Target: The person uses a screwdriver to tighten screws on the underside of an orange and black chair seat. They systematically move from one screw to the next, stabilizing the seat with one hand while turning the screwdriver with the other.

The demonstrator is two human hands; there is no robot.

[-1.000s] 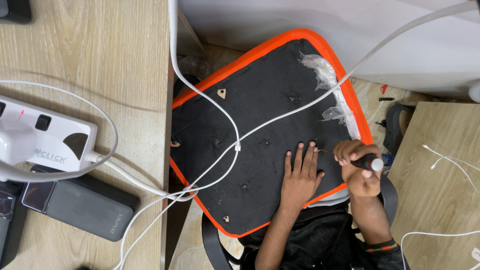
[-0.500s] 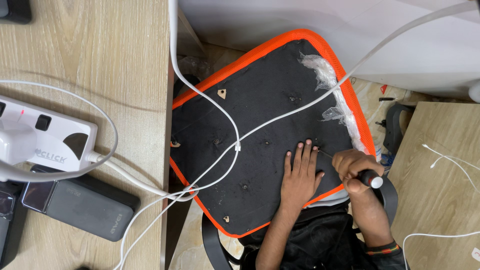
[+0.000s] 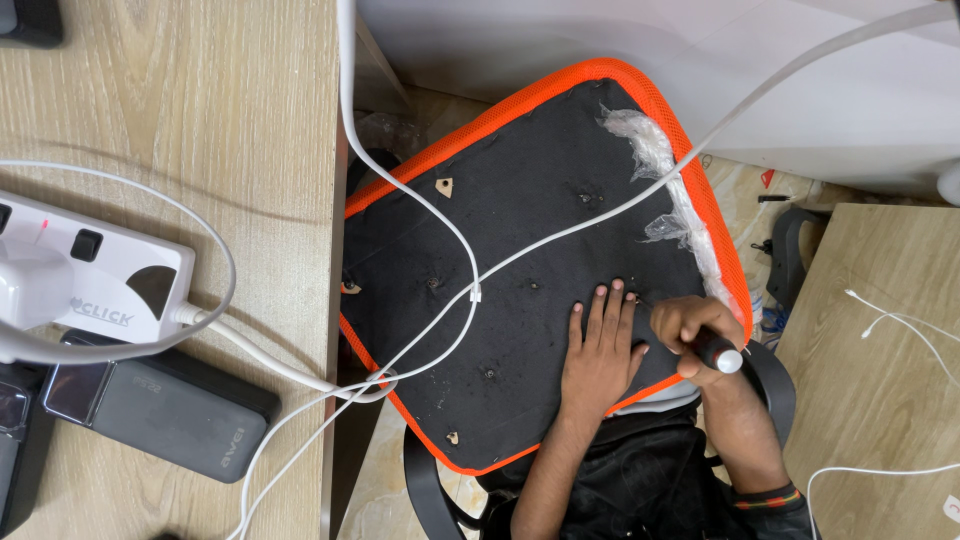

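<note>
Currently left hand [image 3: 598,358] lies flat, fingers spread, on black seat underside [image 3: 520,270]. Right hand [image 3: 692,330] is clamped around screwdriver [image 3: 718,350], tip at seat.

Black seat underside [image 3: 520,260] (orange-rimmed) lying flat; black-handled screwdriver [image 3: 712,348] tilted at right edge.

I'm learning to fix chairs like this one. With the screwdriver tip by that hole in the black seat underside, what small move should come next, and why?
Probably seat the tip squarely in the hole and start turning. The right hand grips the screwdriver with its tip slanted onto the seat base just beside the left hand's fingers, and the left hand lies flat, steadying the seat. Whether a screw is there is too small to tell.
</note>
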